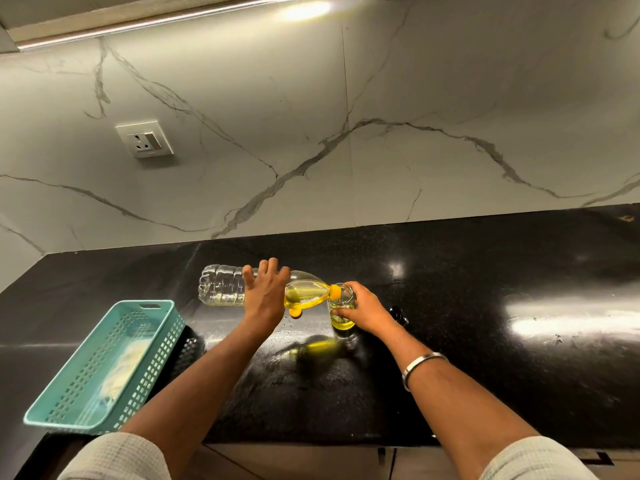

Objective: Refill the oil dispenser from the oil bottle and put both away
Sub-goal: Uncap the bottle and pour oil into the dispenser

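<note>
The left hand (265,296) wraps its fingers around the oil bottle (263,289), held nearly level above the black counter (450,306), with its orange neck at the rim of the glass dispenser (341,306). The right hand (365,311) curls its fingers around that dispenser, which stands on the counter partly filled. Tipping further could send oil past the narrow mouth, and oily glass may slip.

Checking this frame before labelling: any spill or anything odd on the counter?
No clear spill. The oil bottle is tipped sideways by the left hand, mouth at the glass dispenser steadied by the right hand. The orange cap lies loose on the counter beneath the bottle.
</note>
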{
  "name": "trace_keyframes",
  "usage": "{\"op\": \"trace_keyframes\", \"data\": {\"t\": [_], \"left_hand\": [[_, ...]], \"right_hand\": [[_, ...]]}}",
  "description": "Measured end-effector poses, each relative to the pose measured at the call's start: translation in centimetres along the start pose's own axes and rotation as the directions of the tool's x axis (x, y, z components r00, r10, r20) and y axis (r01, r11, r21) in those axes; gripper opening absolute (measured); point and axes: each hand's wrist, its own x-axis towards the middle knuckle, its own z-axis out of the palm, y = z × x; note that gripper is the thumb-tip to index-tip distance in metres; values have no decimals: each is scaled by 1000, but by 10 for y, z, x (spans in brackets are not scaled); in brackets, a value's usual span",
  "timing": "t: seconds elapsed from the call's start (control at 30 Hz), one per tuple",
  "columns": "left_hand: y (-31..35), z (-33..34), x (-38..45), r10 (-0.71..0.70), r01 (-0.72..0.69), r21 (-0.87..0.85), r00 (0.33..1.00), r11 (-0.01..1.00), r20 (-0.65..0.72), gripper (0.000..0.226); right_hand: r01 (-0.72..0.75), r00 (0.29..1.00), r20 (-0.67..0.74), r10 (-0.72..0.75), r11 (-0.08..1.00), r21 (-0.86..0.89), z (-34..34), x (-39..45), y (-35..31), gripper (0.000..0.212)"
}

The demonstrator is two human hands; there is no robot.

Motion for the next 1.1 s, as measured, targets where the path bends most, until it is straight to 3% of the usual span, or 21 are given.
{"op": "trace_keyframes", "data": {"t": [1.1], "left_hand": [[1, -1, 1, -5, 5, 12, 1000, 1000, 1, 56]], "right_hand": [[-8, 1000, -2, 8, 1000, -18, -1, -2, -3, 57]]}}
